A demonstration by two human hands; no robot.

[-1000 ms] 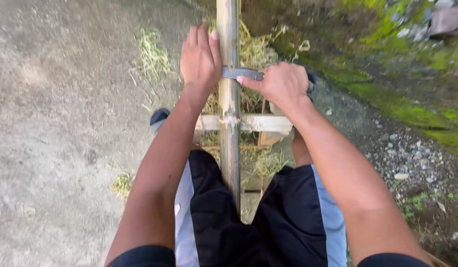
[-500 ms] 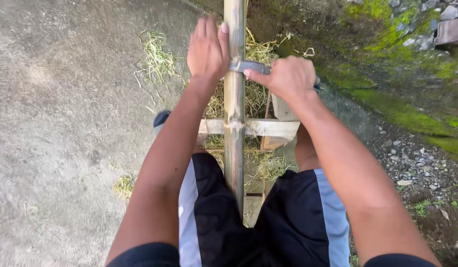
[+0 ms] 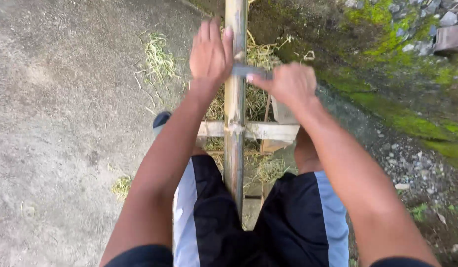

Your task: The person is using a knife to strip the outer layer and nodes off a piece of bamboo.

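Bamboo pole (image 3: 235,123) — left hand (image 3: 209,57) flat against it, right hand (image 3: 288,84) grip clenched on blade (image 3: 251,70).

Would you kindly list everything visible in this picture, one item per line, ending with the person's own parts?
bamboo pole: one, tan-grey, running up the middle between the legs
blade: one, grey metal, lying across the pole under both hands
wooden crosspiece: one, pale, under the pole, crossing it
shavings: several heaps, yellow-green, around the pole and on the ground at left
concrete ground: grey, left side
mossy bank: green and brown, upper right
gravel: grey, lower right
shoe: one seen, dark, left of the pole
shorts: black with pale blue stripes
left hand: pressed on the blade's end beside the pole
right hand: closed on the blade's other end
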